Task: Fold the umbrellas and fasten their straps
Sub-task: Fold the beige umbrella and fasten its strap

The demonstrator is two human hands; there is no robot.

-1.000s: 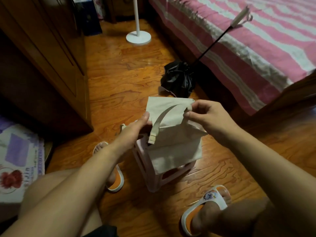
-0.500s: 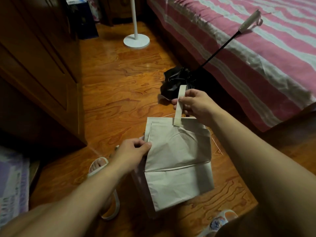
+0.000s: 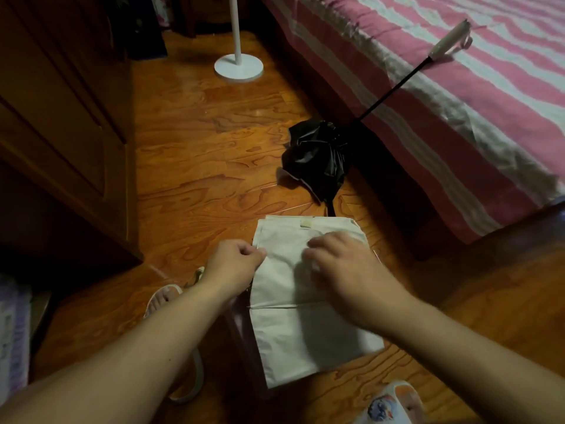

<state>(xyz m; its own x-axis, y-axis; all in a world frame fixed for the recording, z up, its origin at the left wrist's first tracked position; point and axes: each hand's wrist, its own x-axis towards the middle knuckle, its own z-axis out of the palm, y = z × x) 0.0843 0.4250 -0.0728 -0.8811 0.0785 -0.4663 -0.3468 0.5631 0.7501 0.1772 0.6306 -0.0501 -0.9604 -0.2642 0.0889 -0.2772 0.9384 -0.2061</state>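
Left hand point(image 3: 235, 264): fingers curled, pinching the left edge of the cream cloth bag point(image 3: 305, 301).
Right hand point(image 3: 345, 270): blurred, lying on the bag's top; grip cannot be told.
Bag: flat on a pale stool point(image 3: 241, 335).
Black umbrella point(image 3: 318, 154): unfolded heap on the floor point(image 3: 198, 142), shaft leaning on the striped bed point(image 3: 458, 96), handle point(image 3: 449, 41) on the cover.

Hidden or cut, as I see it:
- pale pink plastic stool point(image 3: 241, 328): mostly under folded cream cloth bag point(image 3: 293, 332);
- right hand point(image 3: 345, 270): blurred;
- white floor-stand pole point(image 3: 235, 26): cut above the bag.
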